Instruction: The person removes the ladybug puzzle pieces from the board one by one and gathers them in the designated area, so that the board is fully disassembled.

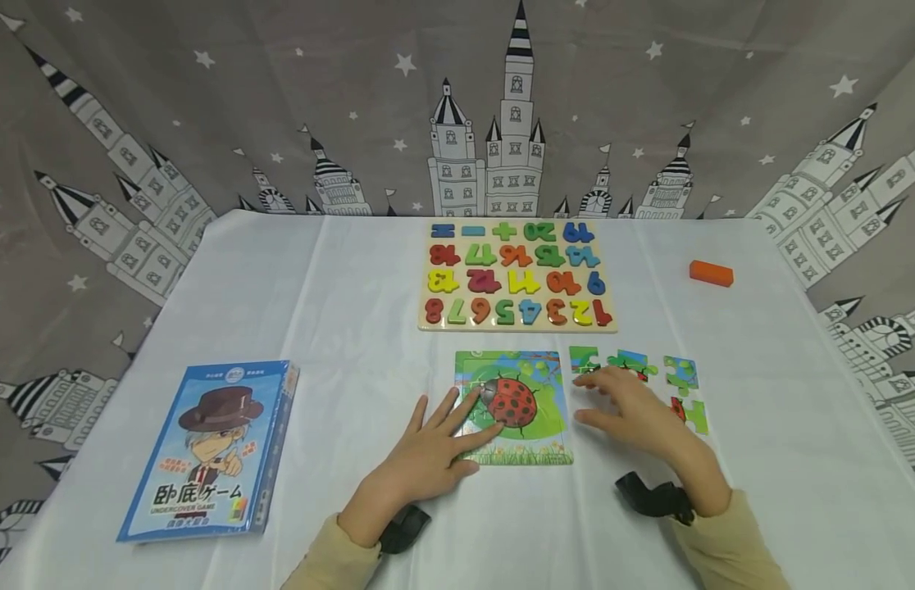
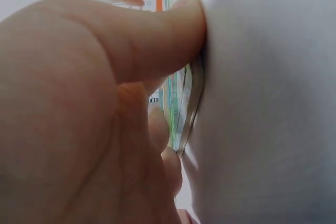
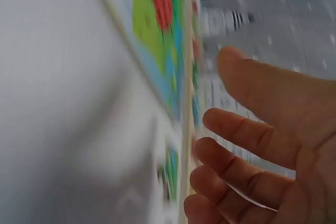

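A square ladybug puzzle board (image 1: 549, 434) lies in the middle of the white table. Spread fingers of my left hand (image 1: 426, 457) rest on its left side, the fingertips reaching the printed ladybug (image 1: 513, 403). In the left wrist view the thumb (image 2: 163, 38) lies against the board's edge. To the right of the board, my right hand (image 1: 638, 414) hovers with loosely bent fingers and nothing between them. Below and around it are several loose jigsaw pieces, among them a green one (image 1: 583, 358) and a blue-green one (image 1: 681, 372); the hand partly covers some.
Behind the ladybug board lies a wooden number board (image 1: 516, 324) with coloured numerals. An orange block (image 1: 712, 273) sits at the back right. A blue game box (image 1: 207, 451) lies at the left. A grey curtain (image 1: 354, 65) with printed castles hangs behind the table.
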`<state>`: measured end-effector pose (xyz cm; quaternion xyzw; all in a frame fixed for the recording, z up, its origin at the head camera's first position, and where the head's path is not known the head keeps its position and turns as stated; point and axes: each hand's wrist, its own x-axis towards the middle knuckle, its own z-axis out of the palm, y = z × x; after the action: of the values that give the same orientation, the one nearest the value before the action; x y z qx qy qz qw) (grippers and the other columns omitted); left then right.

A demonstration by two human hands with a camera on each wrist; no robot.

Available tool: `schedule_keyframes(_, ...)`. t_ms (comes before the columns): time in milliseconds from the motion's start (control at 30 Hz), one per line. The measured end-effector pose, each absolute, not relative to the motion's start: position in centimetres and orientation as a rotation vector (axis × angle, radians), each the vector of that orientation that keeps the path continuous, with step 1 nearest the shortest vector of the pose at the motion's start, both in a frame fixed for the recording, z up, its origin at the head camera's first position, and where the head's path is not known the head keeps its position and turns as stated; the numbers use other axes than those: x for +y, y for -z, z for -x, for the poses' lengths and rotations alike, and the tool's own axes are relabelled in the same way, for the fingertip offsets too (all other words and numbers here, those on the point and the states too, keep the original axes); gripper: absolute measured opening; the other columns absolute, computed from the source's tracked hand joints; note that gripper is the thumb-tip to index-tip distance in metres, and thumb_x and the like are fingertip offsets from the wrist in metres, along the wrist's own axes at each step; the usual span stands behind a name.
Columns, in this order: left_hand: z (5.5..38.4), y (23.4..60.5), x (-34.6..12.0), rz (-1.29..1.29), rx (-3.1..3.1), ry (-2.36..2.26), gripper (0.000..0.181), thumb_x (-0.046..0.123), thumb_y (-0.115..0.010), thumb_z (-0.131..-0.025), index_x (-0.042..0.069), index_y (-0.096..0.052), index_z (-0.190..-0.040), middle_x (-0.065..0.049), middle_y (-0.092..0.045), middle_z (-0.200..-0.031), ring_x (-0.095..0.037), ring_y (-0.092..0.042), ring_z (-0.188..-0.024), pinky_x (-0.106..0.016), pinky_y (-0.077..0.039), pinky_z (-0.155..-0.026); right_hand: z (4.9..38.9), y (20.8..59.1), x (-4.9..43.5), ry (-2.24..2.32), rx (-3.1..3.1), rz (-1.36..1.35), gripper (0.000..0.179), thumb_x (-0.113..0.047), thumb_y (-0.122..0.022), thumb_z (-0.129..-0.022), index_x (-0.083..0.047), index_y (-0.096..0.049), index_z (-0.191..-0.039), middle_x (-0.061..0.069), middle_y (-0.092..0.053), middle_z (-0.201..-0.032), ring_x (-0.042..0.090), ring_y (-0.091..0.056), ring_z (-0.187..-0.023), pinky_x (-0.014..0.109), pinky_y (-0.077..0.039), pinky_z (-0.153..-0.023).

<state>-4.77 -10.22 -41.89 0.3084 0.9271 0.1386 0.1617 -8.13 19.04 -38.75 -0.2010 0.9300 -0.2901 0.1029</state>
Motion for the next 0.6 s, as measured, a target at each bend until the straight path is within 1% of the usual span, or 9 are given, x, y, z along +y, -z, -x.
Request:
schedule_keyframes(100, 4.7, 41.8, -10.1, -0.876, 2.661, -0.401, 0.051, 0.041, -0.049, -0.090, 0.036, -0.035, -0.139, -0.008, -0.002, -0.151, -0.028, 0.002, -0.136, -0.058, -0.001, -0.102, 8.3, 39.1, 15.9, 0.838, 2.668, 0.763, 0.044, -0.024, -0.068, -0.081, -0.002, -0.057, -0.118, 0.009, -0.055, -0.108, 0.023, -0.051, -0.095, 0.042, -0.044, -0.081)
schedule_keyframes(200, 4.6, 41.7, -10.1, -0.854, 2.667, -0.424, 0.051, 0.040, -0.050, -0.090, 0.036, -0.036, -0.138, -0.013, 0.000, -0.150, -0.030, 0.001, -0.136, -0.057, -0.002, -0.102, 8.7, 39.6, 13.3, 0.782, 2.615, 0.880, 0.051, -0.026, -0.066, -0.084, -0.003, -0.051, -0.126, 0.008, -0.054, -0.108, 0.019, -0.051, -0.093, 0.039, -0.044, -0.080)
schedule_keyframes(267, 4.5, 41.7, -10.1, -0.844, 2.667, -0.438, 0.051, 0.040, -0.050, -0.090, 0.037, -0.036, -0.138, -0.017, 0.002, -0.149, -0.031, 0.001, -0.136, -0.057, -0.002, -0.102, 8.9, 40.0, 12.0, 0.750, 2.609, 0.929, 0.054, -0.026, -0.064, -0.085, -0.002, -0.047, -0.130, 0.008, -0.053, -0.107, 0.016, -0.050, -0.089, 0.035, -0.045, -0.077)
schedule_keyframes(367, 4.5, 41.7, -10.1, -0.839, 2.666, -0.452, 0.051, 0.040, -0.050, -0.090, 0.037, -0.034, -0.139, -0.021, 0.003, -0.148, -0.033, 0.000, -0.135, -0.057, -0.002, -0.102, 9.2, 40.4, 10.9, 0.717, 2.626, 0.975, 0.052, -0.023, -0.064, -0.085, -0.002, -0.048, -0.129, 0.006, -0.052, -0.101, 0.014, -0.048, -0.083, 0.030, -0.044, -0.072)
schedule_keyframes(433, 4.4, 41.8, -10.2, -0.842, 2.671, -0.449, 0.052, 0.041, -0.050, -0.090, 0.038, -0.033, -0.139, -0.021, 0.002, -0.148, -0.034, -0.001, -0.135, -0.057, -0.003, -0.102, 9.3, 40.5, 10.6, 0.705, 2.634, 0.983, 0.050, -0.023, -0.065, -0.084, -0.003, -0.050, -0.128, 0.004, -0.051, -0.098, 0.013, -0.048, -0.080, 0.029, -0.044, -0.070)
schedule_keyframes(600, 4.4, 41.7, -10.2, -0.835, 2.684, -0.418, 0.053, 0.042, -0.051, -0.089, 0.040, -0.033, -0.138, -0.019, 0.001, -0.149, -0.033, -0.002, -0.135, -0.056, -0.004, -0.103, 9.5, 40.4, 10.4, 0.727, 2.605, 0.959, 0.049, -0.024, -0.066, -0.083, -0.007, -0.052, -0.126, 0.004, -0.050, -0.100, 0.013, -0.047, -0.081, 0.029, -0.043, -0.070)
